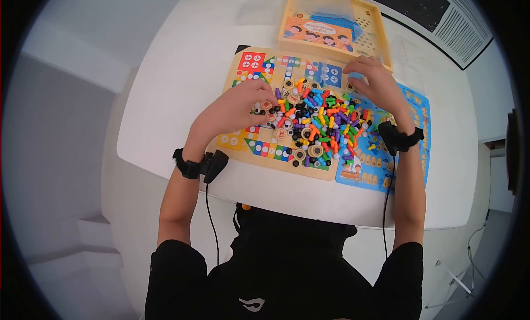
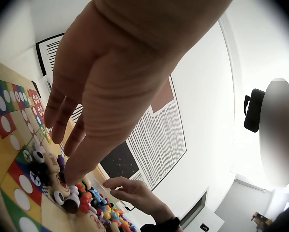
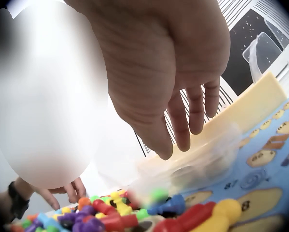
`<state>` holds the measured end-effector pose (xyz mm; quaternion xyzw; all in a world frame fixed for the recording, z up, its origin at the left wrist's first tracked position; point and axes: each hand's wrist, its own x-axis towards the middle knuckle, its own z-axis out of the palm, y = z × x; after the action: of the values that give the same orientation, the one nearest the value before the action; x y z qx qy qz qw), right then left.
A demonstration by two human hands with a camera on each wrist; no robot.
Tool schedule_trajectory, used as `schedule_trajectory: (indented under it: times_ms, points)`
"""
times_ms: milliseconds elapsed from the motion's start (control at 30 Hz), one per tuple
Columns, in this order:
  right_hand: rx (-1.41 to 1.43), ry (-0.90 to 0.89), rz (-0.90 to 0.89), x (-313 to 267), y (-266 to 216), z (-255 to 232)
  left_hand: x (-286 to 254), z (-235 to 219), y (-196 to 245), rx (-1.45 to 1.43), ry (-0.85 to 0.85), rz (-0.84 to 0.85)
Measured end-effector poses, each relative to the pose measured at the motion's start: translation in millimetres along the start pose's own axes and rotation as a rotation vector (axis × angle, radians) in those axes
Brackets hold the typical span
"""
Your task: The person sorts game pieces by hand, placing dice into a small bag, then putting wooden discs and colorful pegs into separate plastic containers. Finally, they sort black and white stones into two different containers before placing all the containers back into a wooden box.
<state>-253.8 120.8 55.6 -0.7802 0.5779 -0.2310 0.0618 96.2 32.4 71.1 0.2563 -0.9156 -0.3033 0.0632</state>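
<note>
A heap of coloured plastic pegs (image 1: 323, 118) and round wooden discs (image 1: 315, 150) covers a colourful game board (image 1: 243, 138) on the white table. My left hand (image 1: 264, 102) reaches onto the heap's left edge. Its fingers (image 2: 62, 116) point down, fairly straight and spread, and the thumb tip touches the pieces (image 2: 62, 191); nothing is pinched. My right hand (image 1: 353, 77) hovers over the heap's far right corner. In the right wrist view its fingers (image 3: 183, 130) hang relaxed above the pegs (image 3: 110, 212) and something clear and plastic (image 3: 197, 162), holding nothing.
An open yellow box (image 1: 381, 41) with a printed card stands just beyond the board. A blue numbered sheet (image 1: 411, 138) lies under the board's right side. The white table (image 1: 182, 83) ends close to my body, and dark framed panels (image 1: 419, 5) sit behind it.
</note>
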Motion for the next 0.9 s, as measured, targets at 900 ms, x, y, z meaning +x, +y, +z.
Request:
schedule_trajectory:
  times_ms: [900]
  points:
    - [0.174,-0.166,-0.502,9.2,-119.9,62.8,-3.0,10.9,-5.2,0.059,-0.08,-0.049]
